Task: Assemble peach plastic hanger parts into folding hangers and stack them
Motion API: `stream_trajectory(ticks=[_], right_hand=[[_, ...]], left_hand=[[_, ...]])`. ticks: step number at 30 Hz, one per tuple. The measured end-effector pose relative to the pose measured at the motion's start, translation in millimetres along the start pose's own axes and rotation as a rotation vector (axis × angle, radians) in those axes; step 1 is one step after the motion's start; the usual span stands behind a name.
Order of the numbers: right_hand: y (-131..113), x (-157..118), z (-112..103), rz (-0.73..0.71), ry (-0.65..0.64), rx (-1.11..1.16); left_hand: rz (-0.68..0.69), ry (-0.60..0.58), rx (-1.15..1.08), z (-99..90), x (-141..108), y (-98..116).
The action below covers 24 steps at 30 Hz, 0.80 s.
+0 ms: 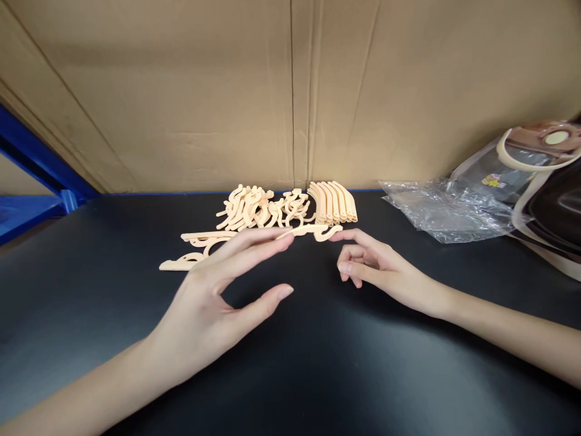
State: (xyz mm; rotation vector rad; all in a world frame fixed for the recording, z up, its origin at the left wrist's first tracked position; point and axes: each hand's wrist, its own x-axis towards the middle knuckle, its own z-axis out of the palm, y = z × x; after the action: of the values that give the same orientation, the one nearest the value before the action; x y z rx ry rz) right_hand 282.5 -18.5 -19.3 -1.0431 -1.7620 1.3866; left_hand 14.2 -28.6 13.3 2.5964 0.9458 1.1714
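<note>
My left hand point(227, 284) is open, its fingers stretched out to the right and its thumb apart below them. Its fingertips lie over or against a beige plastic hanger piece point(306, 231) with a curved hook at its right end. My right hand point(374, 263) points its index finger at the hook's tip, touching or nearly so, while the other fingers curl near the thumb and grip nothing visible. Partly hidden behind my left hand are flat beige hanger pieces point(181, 263). Whether these join the hooked piece cannot be seen.
Toward the back of the black table point(318, 363) lie a loose pile of beige hooks point(247, 206) and a neat row of curved hanger arms point(333, 201). Clear plastic bags point(436, 206) and a brown-and-cream bag point(551, 194) occupy the right. Cardboard point(204, 91) stands behind.
</note>
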Motion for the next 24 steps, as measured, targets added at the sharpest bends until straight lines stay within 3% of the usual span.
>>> stream_trajectory(ticks=[6,13,19,24], right_hand=[[2,3,-3,-0.004,0.046,0.018],[-3,3,-3,0.021,0.034,-0.063],[-4,1,-2,0.043,-0.001,-0.098],[-3,0,-3,0.027,-0.035,-0.178]], left_hand=[[-0.080,-0.061,-0.096,6.3,-2,-7],[-0.009,-0.154,-0.126,10.6,-1,-12],[0.083,-0.287,0.101,5.5,1,-18],[0.077,-0.264,0.384,3.9,3,-33]])
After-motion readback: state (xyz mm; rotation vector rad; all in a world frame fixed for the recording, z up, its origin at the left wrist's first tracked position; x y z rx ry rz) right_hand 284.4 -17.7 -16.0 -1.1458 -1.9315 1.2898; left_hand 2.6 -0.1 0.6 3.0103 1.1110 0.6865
